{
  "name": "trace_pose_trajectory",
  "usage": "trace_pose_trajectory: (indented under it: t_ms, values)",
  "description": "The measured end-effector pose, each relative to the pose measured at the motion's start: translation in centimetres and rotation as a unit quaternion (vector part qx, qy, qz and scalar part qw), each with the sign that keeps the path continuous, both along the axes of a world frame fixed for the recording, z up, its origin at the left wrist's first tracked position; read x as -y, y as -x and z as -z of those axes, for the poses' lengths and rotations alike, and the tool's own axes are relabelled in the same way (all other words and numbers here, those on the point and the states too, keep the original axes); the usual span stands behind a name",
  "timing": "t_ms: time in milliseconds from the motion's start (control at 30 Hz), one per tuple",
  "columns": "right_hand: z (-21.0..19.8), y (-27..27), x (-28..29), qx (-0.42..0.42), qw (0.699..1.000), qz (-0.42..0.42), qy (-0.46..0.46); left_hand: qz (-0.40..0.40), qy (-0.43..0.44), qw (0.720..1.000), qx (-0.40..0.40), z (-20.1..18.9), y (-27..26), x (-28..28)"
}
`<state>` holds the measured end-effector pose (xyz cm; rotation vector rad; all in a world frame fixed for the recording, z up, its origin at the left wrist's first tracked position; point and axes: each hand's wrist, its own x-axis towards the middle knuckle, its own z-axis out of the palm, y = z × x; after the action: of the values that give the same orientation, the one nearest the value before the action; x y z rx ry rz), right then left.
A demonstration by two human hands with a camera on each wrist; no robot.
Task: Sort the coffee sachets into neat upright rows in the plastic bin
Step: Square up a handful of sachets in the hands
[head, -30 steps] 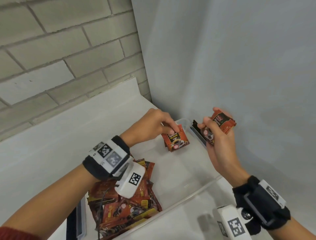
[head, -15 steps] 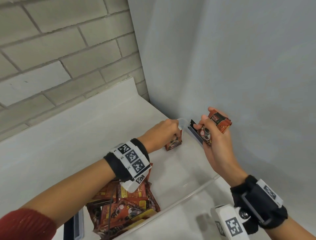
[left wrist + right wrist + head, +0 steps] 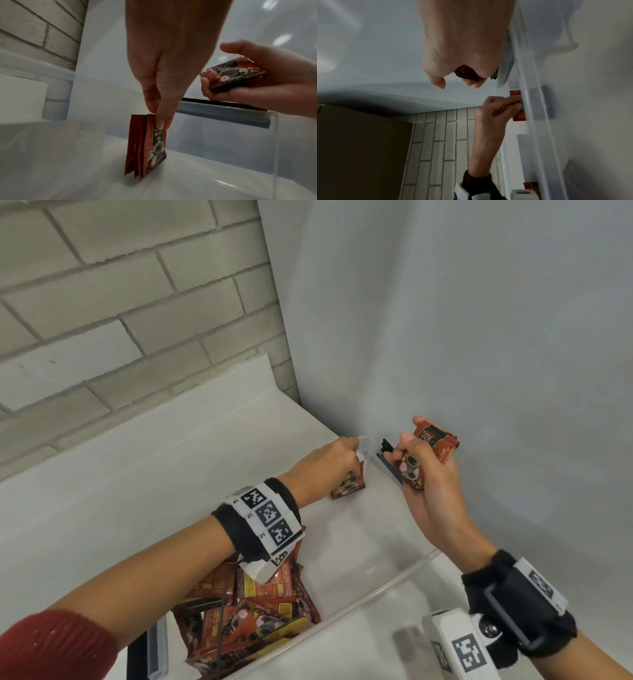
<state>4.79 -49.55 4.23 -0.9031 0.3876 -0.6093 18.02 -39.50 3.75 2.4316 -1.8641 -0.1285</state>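
Now the left hand (image 3: pixel 161 86) is pinching the top edge of the upright sachets (image 3: pixel 145 147), standing long axis vertical on the plastic bin (image 3: pixel 383 583) floor at its far corner. Just right, above the rim, the right hand (image 3: pixel 428 474) is clutching spare sachets (image 3: pixel 436 441), nearer for feeding the row.

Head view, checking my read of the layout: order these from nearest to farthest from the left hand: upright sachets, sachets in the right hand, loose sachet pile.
1. Upright sachets: pinched by the left hand, bin's far corner.
2. Sachets in the right hand: over the bin's right rim.
3. Loose sachet pile: bin's near end, under the forearm.
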Motion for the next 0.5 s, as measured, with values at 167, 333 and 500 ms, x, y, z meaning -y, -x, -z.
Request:
trace_pose_trajectory:
  t_ms: [167, 333, 500]
  values:
    - [-0.1, 0.1, -0.1, 0.017, 0.998, -0.036, -0.039, 0.007, 0.011, 1.0, -0.027, 0.1, -0.2, -0.2]
    - [0.0, 0.4, 0.1, 0.062, 0.989, -0.09, -0.102, -0.05, 0.094, 0.988, -0.114, -1.5, -0.6, -0.3]
    - [-0.4, 0.5, 0.0, 0.034, 0.988, -0.137, -0.065, -0.094, 0.208, 0.958, -0.176, -3.7, -0.4, -0.8]
